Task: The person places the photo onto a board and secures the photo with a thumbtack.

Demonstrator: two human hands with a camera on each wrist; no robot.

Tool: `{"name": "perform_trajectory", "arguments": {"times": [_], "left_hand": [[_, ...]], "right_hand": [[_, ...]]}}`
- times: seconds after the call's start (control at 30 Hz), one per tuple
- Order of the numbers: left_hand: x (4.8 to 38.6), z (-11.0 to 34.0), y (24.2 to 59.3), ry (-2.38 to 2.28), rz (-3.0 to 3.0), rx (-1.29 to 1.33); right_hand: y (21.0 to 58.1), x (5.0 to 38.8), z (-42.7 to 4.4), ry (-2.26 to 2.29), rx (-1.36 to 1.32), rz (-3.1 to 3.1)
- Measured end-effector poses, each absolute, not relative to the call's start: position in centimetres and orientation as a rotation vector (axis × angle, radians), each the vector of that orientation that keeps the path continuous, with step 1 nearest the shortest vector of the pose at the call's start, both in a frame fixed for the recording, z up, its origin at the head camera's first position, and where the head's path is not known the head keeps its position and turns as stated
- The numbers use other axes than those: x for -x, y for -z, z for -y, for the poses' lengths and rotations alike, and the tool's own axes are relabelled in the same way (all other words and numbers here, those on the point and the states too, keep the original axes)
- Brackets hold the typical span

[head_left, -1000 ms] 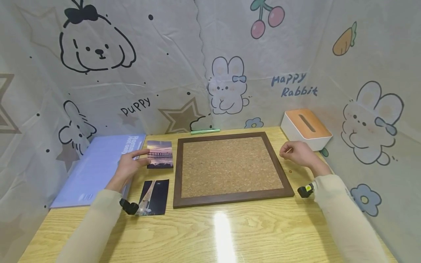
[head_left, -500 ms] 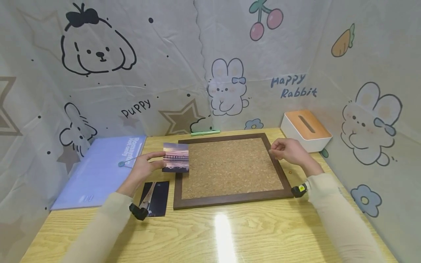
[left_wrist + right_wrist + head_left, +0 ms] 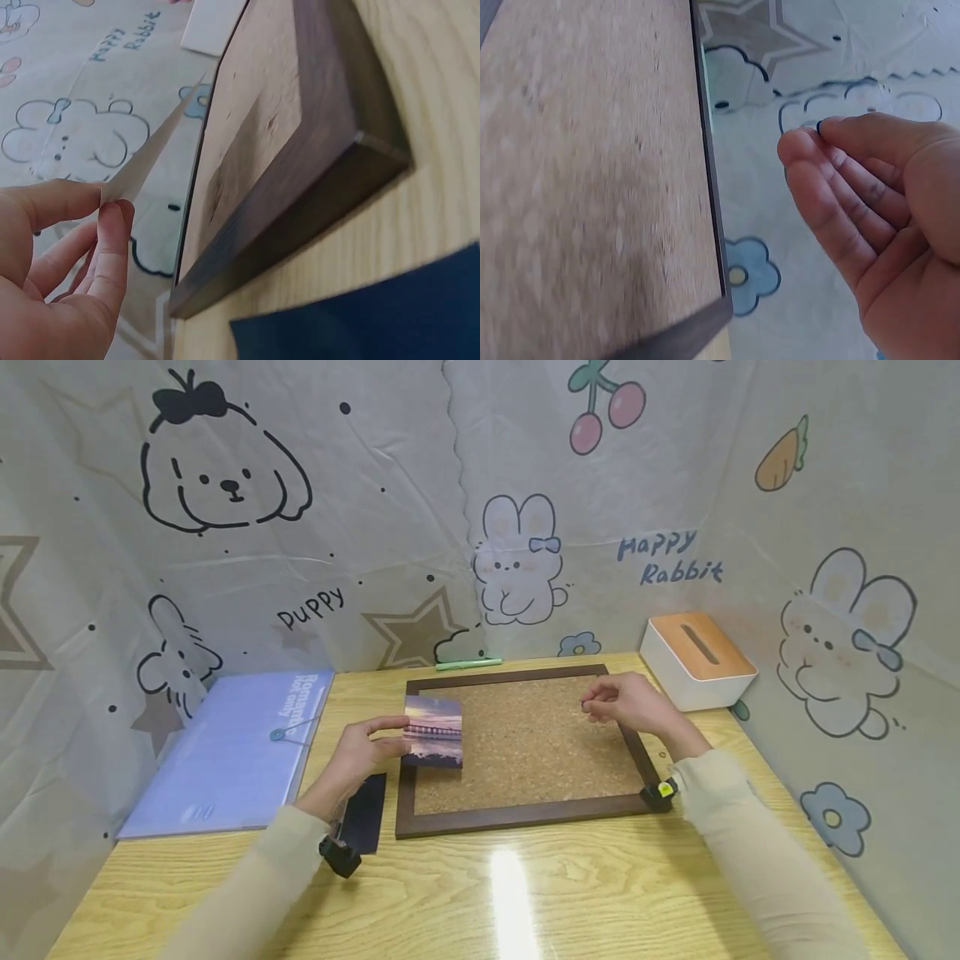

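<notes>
L hand [image 3: 362, 750] pinches 1 photo [image 3: 435, 732] by its left edge, over the left side of the corkboard [image 3: 517, 743]; prob. light, bendy, easily smudged (edges only, pls). R hand [image 3: 633, 703] pinches 1 tiny dark item [image 3: 820, 128], ID unclear. Text: "PUPPY" & "Happy Rabbit" on backdrop [image 3: 405, 485]; "Not only" on folder [image 3: 225, 752].

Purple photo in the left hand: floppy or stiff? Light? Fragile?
The purple photo is probably fairly stiff for its thickness: pinched at one edge by the left hand, it juts out without obvious droop. Nearly edge-on in the left wrist view, it looks thin as card, so likely very light. That thinness also suggests it could crease if squeezed hard.
</notes>
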State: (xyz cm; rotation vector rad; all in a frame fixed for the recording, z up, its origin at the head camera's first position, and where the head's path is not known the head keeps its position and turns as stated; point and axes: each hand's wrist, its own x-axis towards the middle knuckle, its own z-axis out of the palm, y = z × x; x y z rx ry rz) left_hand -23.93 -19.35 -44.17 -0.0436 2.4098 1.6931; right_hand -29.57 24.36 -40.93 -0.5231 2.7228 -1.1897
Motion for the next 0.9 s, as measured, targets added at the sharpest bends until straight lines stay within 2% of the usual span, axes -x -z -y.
{"name": "perform_trajectory", "arguments": {"times": [0.4, 0.9], "left_hand": [[22.8, 16.5, 45.3, -1.688, -2.377, -0.013], [22.1, 14.4, 46.3, -1.415, -2.580, -0.015]], "right_hand": [[41.1, 30.0, -20.3, 1.134, 0.640, -2.709], [42.2, 30.3, -15.9, 1.048, 0.587, -2.659]]}}
